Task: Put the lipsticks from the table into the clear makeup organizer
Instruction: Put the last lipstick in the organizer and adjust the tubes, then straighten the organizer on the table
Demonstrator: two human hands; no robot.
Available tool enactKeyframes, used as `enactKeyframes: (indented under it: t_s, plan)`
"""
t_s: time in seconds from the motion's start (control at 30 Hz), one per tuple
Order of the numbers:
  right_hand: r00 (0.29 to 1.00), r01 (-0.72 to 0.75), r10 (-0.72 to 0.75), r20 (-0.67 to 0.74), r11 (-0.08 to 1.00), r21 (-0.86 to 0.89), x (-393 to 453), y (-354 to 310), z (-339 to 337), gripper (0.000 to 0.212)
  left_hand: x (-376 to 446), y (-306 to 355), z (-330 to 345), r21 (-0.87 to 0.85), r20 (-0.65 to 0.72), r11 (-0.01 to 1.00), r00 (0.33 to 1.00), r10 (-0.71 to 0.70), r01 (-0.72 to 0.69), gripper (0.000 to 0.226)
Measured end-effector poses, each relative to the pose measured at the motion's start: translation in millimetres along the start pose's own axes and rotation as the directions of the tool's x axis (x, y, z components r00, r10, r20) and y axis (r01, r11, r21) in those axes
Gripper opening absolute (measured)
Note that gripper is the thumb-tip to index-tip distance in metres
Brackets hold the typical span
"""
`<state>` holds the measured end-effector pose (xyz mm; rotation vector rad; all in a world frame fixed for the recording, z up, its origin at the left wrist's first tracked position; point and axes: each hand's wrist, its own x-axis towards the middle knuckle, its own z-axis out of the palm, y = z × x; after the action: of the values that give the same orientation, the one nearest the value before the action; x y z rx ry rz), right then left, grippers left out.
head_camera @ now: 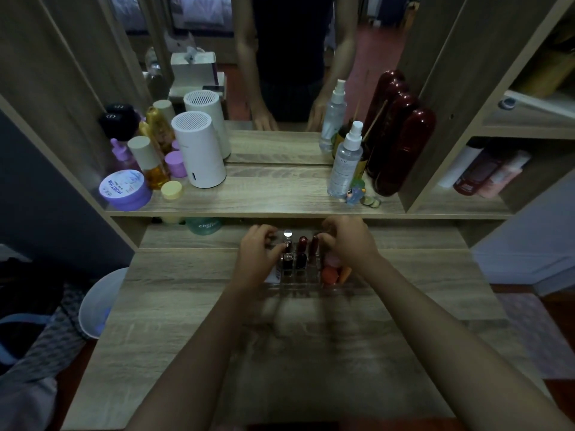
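Observation:
The clear makeup organizer (306, 283) stands on the wooden table near the shelf's lower edge. Several lipsticks stand upright in its slots: a silver-capped one (287, 239), a dark red one (301, 244) and a taller red one (314, 248). Orange and pink sponges (331, 273) fill its right compartment. My left hand (256, 258) curls around the organizer's left side, thumb beside the silver-capped lipstick. My right hand (350, 244) curls around the right side, fingertips close to the tall red lipstick. No loose lipstick shows on the table.
The shelf (264, 200) above carries a white cylinder device (199, 150), purple jars, amber bottles, a clear spray bottle (345, 160) and a dark red case (401, 144). A mirror stands behind. A teal jar (203, 227) sits under the shelf. A white bin (98, 303) stands at the left.

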<state>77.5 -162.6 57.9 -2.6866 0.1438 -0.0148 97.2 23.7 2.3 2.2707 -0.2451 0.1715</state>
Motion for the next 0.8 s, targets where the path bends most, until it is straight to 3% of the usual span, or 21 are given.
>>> enactKeyframes:
  t_s: [0.17, 0.3, 0.43, 0.53, 0.67, 0.8]
  plan:
    - [0.992, -0.078, 0.08, -0.1, 0.997, 0.026, -3.9, 39.1, -19.0, 0.021, -7.3, -17.0, -20.4, 0.049, -0.097, 0.997, 0.994, -0.048, 0.053, 0.022]
    - [0.965, -0.246, 0.251, -0.077, 0.966, 0.078, -17.9, 83.7, -20.4, 0.018, -17.9, -40.6, -35.3, 0.057, -0.139, 0.984, 0.977, -0.16, 0.169, 0.022]
    - [0.936, -0.344, 0.333, 0.112, 0.933, 0.102, -40.1, 105.3, -1.3, 0.014, -29.8, -57.8, -35.2, 0.042, -0.021, 0.935, 0.936, -0.351, 0.351, 0.029]
    - [0.919, -0.351, 0.31, 0.242, 0.924, 0.149, -52.8, 102.5, 17.8, 0.02, -37.2, -63.4, -24.8, -0.128, 0.15, 0.846, 0.854, -0.499, 0.517, 0.029]
    - [0.917, -0.349, 0.294, 0.27, 0.92, 0.181, -56.7, 95.8, 31.5, 0.021, -42.0, -68.5, -12.9, -0.235, 0.257, 0.742, 0.776, -0.576, 0.628, 0.029]
    - [0.916, -0.348, 0.294, 0.274, 0.922, 0.172, -55.5, 89.8, 37.2, 0.026, -42.4, -71.1, -8.5, -0.292, 0.248, 0.718, 0.775, -0.581, 0.632, 0.027]
